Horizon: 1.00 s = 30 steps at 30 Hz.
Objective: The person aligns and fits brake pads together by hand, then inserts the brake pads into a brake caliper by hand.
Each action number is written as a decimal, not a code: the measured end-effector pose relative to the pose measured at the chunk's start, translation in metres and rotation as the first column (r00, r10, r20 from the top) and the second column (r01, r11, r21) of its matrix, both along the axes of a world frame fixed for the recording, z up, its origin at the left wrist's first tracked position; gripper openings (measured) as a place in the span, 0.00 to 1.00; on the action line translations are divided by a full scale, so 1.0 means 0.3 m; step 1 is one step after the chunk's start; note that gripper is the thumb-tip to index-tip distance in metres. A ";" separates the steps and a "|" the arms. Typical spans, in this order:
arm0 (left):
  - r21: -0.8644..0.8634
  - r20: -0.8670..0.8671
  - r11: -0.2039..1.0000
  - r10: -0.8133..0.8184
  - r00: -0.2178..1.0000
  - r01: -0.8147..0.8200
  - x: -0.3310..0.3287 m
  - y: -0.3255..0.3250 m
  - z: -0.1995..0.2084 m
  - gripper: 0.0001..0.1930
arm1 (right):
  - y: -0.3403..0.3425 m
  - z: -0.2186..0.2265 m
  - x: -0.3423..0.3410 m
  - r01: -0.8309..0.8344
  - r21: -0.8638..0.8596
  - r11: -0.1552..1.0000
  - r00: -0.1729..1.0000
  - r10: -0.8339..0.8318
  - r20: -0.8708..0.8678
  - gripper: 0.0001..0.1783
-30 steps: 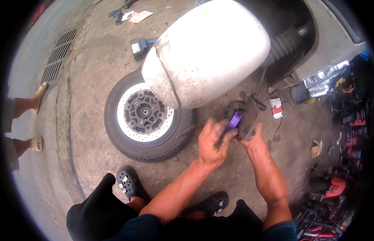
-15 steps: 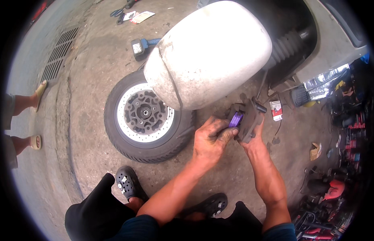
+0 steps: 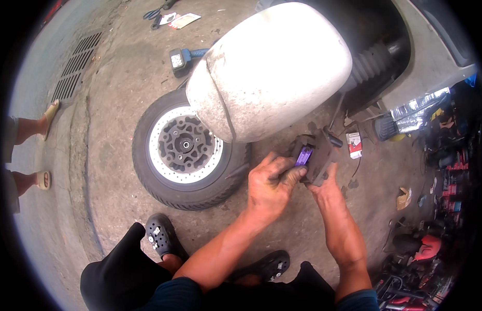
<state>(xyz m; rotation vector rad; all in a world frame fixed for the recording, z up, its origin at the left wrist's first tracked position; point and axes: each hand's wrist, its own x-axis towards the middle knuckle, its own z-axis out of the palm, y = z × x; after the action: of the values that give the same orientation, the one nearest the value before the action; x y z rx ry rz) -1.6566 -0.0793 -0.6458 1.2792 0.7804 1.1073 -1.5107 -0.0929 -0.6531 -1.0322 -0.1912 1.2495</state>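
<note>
My left hand (image 3: 272, 184) is closed, with thumb and fingers pinching the near edge of a purple brake pad (image 3: 304, 155). That pad sits in the opening of a dark, grimy brake caliper (image 3: 319, 161). From underneath and the right, my right hand (image 3: 327, 181) supports the caliper; most of its fingers are hidden behind the metal. Left of the hands, a wheel (image 3: 194, 193) with a black tyre and a drilled silver brake disc lies flat on the floor. A white, dirt-stained fender (image 3: 274, 72) hangs above it, covering part of the tyre.
A blue-and-black cordless tool (image 3: 182, 61) lies beyond the wheel. Right of the caliper is a small red-and-white packet (image 3: 354, 145). Red and black items (image 3: 427, 246) crowd the right side. Another person's feet (image 3: 45, 122) are at far left, near a drain grate (image 3: 76, 65).
The caliper has tilted slightly in my hands, and more of the purple pad shows. Both hands keep nearly the same place. The view has shifted a little.
</note>
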 end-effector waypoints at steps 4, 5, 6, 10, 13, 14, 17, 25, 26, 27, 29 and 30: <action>0.053 -0.057 0.999 0.012 0.998 -0.009 -0.004 0.007 0.013 0.06 | 0.000 0.012 -0.010 0.029 -0.037 0.999 0.999 -0.028 0.030 0.30; 0.069 -0.151 0.997 -0.035 0.988 0.045 -0.014 0.019 0.023 0.06 | -0.002 0.006 -0.005 0.027 -0.038 0.999 0.999 -0.026 0.032 0.30; 0.078 -0.244 0.992 -0.079 0.966 0.101 -0.020 0.024 0.028 0.05 | -0.004 -0.005 0.005 0.007 -0.040 0.999 0.999 -0.005 0.033 0.29; 0.094 -0.228 0.989 -0.087 0.970 0.111 -0.031 0.021 0.027 0.05 | -0.014 -0.025 0.023 -0.055 0.008 0.998 0.998 0.055 -0.005 0.29; 0.048 -0.199 0.989 -0.131 0.971 0.143 -0.034 0.056 0.039 0.06 | -0.009 -0.017 0.017 -0.058 -0.014 0.998 0.997 0.059 0.051 0.29; -0.091 -0.134 0.974 -0.218 0.967 0.207 -0.034 0.071 0.057 0.07 | -0.007 -0.010 0.027 -0.052 -0.009 0.999 0.997 0.052 0.048 0.29; -0.260 -0.074 0.903 -0.371 0.926 0.341 -0.034 0.108 0.114 0.11 | -0.021 -0.015 0.062 -0.105 0.004 0.994 0.980 0.103 0.170 0.32; 0.026 -0.083 0.953 -0.299 0.951 0.302 0.092 0.073 0.256 0.27 | -0.082 0.004 0.141 -0.195 0.150 0.969 0.934 0.231 -0.273 0.38; 0.041 -0.094 0.942 -0.329 0.940 0.334 0.111 0.066 0.264 0.27 | -0.091 -0.003 0.159 -0.232 0.157 0.960 0.936 0.264 -0.234 0.38; -0.113 -0.035 0.911 -0.402 0.915 0.397 0.109 0.073 0.261 0.27 | -0.091 0.036 0.134 -0.198 0.086 0.976 0.948 0.213 -0.238 0.38; -0.229 0.000 0.859 -0.470 0.882 0.458 0.125 0.065 0.269 0.25 | -0.088 0.031 0.139 -0.177 0.145 0.974 0.944 0.209 -0.255 0.38; -0.220 -0.018 0.850 -0.493 0.870 0.478 0.132 0.069 0.264 0.25 | -0.091 0.019 0.147 -0.172 0.158 0.972 0.945 0.208 -0.252 0.37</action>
<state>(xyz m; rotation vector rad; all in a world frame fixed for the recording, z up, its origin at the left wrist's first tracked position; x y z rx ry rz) -1.6169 -0.0587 -0.5665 1.2496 0.5616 0.5533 -1.4666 -0.1203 -0.6473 -0.7324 -0.1665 1.5168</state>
